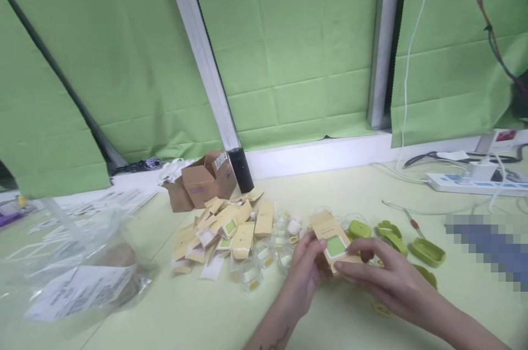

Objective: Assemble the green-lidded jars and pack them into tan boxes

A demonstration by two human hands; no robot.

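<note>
Between my two hands is a yellow-tan carton (325, 229) with a green square on its face, its top end tilted away from me. My left hand (307, 264) grips its left edge, the thumb lying on the front. At the lower right edge, the fingers and thumb of my right hand (381, 273) pinch the carton. Several similar cartons (243, 240) lie in a heap to the left, some with open flaps. Small clear containers (264, 252) with yellow parts stand between the heap and my left hand. Green plastic pieces (428, 252) lie beyond and beside my right hand.
An open brown cardboard box (208, 179) sits behind the heap. A clear plastic bag (82, 278) with a labelled package rests at the left. Toward the back right are a white power strip (474, 184), cables and a red-handled tool (414, 223). Green blinds hang behind the table.
</note>
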